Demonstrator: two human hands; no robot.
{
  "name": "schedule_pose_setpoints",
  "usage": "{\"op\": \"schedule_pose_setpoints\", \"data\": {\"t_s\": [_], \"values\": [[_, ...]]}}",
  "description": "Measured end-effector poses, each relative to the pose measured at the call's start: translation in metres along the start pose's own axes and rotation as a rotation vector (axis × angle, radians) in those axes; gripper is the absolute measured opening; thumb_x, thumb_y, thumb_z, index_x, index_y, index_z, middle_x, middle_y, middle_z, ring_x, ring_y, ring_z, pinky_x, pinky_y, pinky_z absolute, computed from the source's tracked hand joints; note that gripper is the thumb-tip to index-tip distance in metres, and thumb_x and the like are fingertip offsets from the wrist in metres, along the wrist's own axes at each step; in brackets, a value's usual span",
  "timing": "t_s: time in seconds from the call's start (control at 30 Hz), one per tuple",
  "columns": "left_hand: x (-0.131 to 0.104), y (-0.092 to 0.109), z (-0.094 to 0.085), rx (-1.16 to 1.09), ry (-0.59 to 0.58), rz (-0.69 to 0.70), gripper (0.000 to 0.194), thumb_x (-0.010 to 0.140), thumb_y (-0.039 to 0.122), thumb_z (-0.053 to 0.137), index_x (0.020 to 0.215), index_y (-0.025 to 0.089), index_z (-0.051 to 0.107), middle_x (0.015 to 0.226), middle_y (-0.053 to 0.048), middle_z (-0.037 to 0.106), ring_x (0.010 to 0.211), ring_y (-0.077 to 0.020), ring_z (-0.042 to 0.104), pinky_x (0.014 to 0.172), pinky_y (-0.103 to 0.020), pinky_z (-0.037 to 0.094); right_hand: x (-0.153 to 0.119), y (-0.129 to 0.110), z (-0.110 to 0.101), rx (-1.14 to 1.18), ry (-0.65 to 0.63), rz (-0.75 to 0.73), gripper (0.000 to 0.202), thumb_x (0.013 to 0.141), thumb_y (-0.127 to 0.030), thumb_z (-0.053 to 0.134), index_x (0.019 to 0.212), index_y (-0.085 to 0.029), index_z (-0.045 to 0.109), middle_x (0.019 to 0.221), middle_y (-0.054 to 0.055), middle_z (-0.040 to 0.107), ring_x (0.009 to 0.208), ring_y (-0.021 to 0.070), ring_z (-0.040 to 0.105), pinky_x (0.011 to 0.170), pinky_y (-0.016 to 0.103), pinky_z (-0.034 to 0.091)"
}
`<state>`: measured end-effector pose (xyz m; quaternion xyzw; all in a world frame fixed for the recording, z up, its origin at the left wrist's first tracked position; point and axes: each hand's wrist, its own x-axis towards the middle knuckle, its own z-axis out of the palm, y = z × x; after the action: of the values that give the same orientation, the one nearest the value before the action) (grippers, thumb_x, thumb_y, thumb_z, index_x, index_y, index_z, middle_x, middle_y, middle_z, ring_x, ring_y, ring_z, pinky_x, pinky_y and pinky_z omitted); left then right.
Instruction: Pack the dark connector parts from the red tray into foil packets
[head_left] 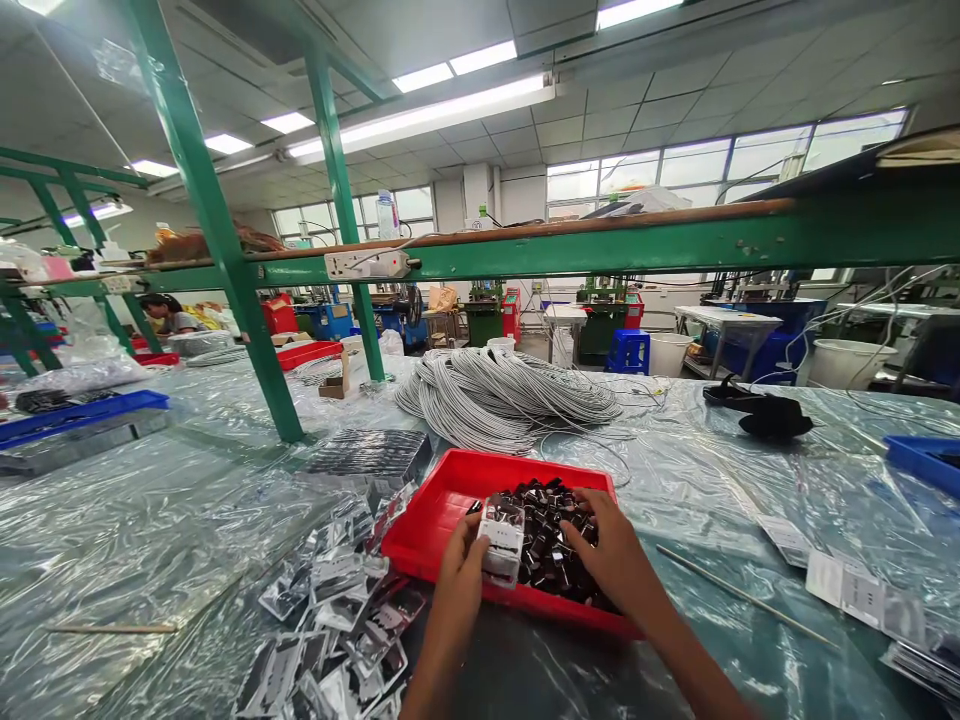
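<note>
My left hand (459, 565) is closed on a small clear plastic pouch (501, 540) with a printed white label, thumb on its front. It holds the pouch over the front wall of a red tray (442, 500). A heap of small glossy black parts (551, 535) fills the tray's right side. My right hand (611, 545) reaches over that heap, thumb and fingers apart, fingertips at the parts; I see nothing gripped between them. Left of the tray lies a loose pile of silvery clear pouches (330, 610).
A coil of grey cable (510, 395) lies behind the tray, near a stack of flat pouches (367, 455). Green posts (262, 340) carry a shelf with a power strip (367, 263). Thin sticks (750, 595), labelled packs (855, 590) and a blue tray (922, 465) lie rightward.
</note>
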<state>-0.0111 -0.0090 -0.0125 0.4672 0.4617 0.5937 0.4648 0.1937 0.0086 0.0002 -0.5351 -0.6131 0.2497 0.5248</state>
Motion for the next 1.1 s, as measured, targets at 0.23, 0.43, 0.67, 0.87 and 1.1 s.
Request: {"op": "schedule_pose_setpoints", "data": {"t_s": [0.23, 0.43, 0.67, 0.87, 1.1], "values": [[-0.005, 0.004, 0.008, -0.02, -0.198, -0.032, 0.048, 0.075, 0.055, 0.071, 0.103, 0.017, 0.066, 0.104, -0.009, 0.071, 0.095, -0.0265, 0.064, 0.084, -0.035, 0.049, -0.021, -0.031, 0.02, 0.284, -0.322, 0.155, 0.036, 0.085, -0.057, 0.057, 0.088, -0.021, 0.06, 0.075, 0.003, 0.067, 0.061, 0.0189, 0.062, 0.051, 0.028, 0.047], [-0.007, 0.009, 0.003, -0.025, -0.342, 0.056, 0.036, 0.087, 0.049, 0.06, 0.101, 0.017, 0.068, 0.092, -0.005, 0.07, 0.085, -0.0216, 0.062, 0.08, -0.032, 0.047, -0.021, -0.033, 0.018, 0.434, -0.313, 0.21, 0.041, 0.08, -0.06, 0.065, 0.082, -0.019, 0.063, 0.062, -0.002, 0.059, 0.052, 0.0139, 0.052, 0.05, 0.026, 0.041], [-0.012, 0.009, 0.004, -0.07, -0.336, 0.119, 0.027, 0.087, 0.045, 0.062, 0.089, 0.018, 0.065, 0.083, -0.002, 0.062, 0.081, -0.0182, 0.056, 0.077, -0.027, 0.044, -0.028, -0.025, 0.031, 0.693, -0.499, 0.371, 0.041, 0.082, -0.057, 0.063, 0.085, -0.016, 0.065, 0.074, 0.003, 0.062, 0.063, 0.0157, 0.057, 0.06, 0.028, 0.047], [-0.014, 0.009, 0.013, 0.073, -0.143, 0.16, 0.03, 0.082, 0.048, 0.066, 0.076, 0.019, 0.058, 0.07, 0.003, 0.051, 0.067, -0.0132, 0.048, 0.062, -0.022, 0.04, -0.03, -0.033, 0.026, -0.007, -0.059, -0.122, 0.027, 0.085, -0.043, 0.062, 0.102, -0.022, 0.058, 0.092, 0.005, 0.059, 0.081, 0.0212, 0.056, 0.076, 0.034, 0.046], [-0.018, 0.015, 0.01, 0.075, -0.404, 0.157, 0.03, 0.09, 0.046, 0.056, 0.077, 0.019, 0.06, 0.072, 0.002, 0.051, 0.071, -0.014, 0.048, 0.067, -0.023, 0.04, -0.025, -0.037, 0.013, 0.012, -0.413, -0.212, 0.025, 0.089, -0.041, 0.062, 0.077, -0.021, 0.052, 0.071, -0.004, 0.054, 0.063, 0.0132, 0.049, 0.059, 0.024, 0.039]]}}
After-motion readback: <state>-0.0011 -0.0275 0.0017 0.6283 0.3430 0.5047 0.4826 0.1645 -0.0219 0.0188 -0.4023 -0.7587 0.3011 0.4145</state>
